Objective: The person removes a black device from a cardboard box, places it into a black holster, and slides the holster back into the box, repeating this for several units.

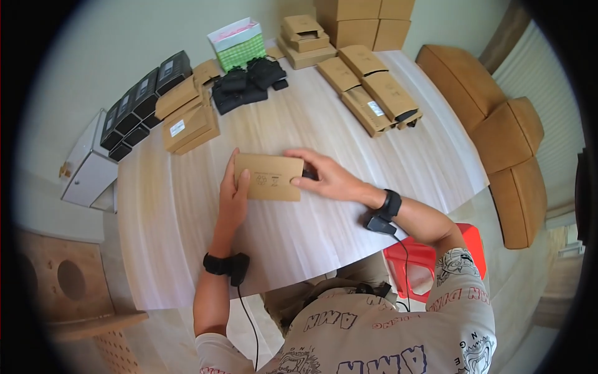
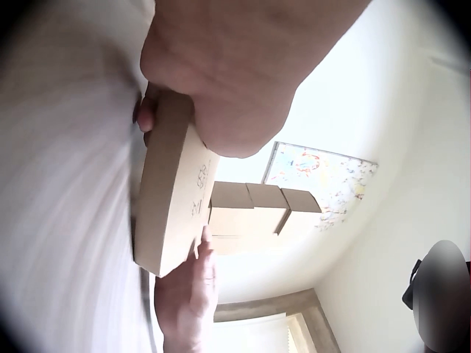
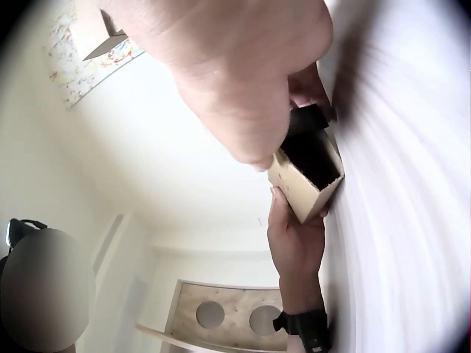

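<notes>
Over the table's near middle, a small brown cardboard box point(image 1: 269, 187) with printed symbols is held between both hands. My left hand point(image 1: 235, 193) grips its left end, thumb on the printed face. At the right end my right hand point(image 1: 330, 177) holds it with the thumb on the face and a finger at the top edge. That end is open and dark inside in the right wrist view. A black object point(image 3: 306, 119) sticks out there, within the right hand; its kind cannot be told. The left wrist view shows the box point(image 2: 173, 191) on edge, close over the tabletop.
Flat cardboard boxes point(image 1: 374, 93) lie at the far right, larger cartons point(image 1: 358, 31) behind them. Black pouches point(image 1: 246, 84) sit near a green checked gift bag point(image 1: 240, 47). More brown boxes point(image 1: 190, 124) and black boxes point(image 1: 140, 93) line the left edge. A red stool point(image 1: 464, 243) stands at right.
</notes>
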Demonstrator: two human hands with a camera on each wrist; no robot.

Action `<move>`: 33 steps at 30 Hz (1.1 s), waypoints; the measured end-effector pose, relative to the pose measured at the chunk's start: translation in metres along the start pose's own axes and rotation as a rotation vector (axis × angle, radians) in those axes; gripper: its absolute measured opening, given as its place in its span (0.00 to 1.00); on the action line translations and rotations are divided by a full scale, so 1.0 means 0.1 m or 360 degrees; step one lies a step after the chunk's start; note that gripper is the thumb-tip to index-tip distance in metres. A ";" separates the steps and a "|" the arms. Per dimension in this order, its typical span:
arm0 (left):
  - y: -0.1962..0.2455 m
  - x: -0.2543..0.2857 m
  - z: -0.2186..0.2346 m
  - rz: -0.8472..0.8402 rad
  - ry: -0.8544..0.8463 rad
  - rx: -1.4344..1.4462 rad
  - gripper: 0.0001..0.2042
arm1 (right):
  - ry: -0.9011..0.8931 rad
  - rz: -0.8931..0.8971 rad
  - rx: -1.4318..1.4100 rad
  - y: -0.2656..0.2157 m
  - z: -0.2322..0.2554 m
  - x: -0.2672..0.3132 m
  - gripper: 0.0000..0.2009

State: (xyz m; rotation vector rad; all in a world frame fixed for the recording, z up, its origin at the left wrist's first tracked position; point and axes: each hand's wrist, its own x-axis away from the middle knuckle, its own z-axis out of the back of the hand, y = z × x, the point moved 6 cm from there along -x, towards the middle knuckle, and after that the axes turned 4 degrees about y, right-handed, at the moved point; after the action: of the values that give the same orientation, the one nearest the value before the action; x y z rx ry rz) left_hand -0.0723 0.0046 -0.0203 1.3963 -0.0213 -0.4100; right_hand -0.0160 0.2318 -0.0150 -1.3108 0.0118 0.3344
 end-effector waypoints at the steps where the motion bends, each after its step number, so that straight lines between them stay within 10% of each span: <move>1: -0.04 -0.01 -0.01 -0.0008 -0.0014 0.0016 0.29 | -0.0045 0.0014 0.0125 -0.06 0.00 0.00 0.34; 7: -0.09 -0.03 0.14 0.0288 0.0155 0.0003 0.29 | 0.0099 0.0582 0.1027 -0.33 -0.03 0.08 0.44; 14: -0.23 -0.06 0.06 0.0215 0.0031 0.0253 0.29 | 0.0080 0.0571 0.0847 -0.29 0.09 0.01 0.41; 20: -0.33 -0.07 0.06 0.0166 0.0035 0.0173 0.23 | 0.0715 -0.0100 0.1456 -0.14 0.75 -0.03 0.41; 33: -0.39 -0.10 0.04 0.0183 0.0037 0.0228 0.20 | 0.0757 0.0185 0.1867 0.00 0.77 -0.17 0.44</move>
State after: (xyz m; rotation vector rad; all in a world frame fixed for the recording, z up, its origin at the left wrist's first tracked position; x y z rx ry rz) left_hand -0.0929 -0.0010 -0.0547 1.5328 -0.1135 -0.3013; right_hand -0.0465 0.3011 0.0085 -0.1931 0.6008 0.0592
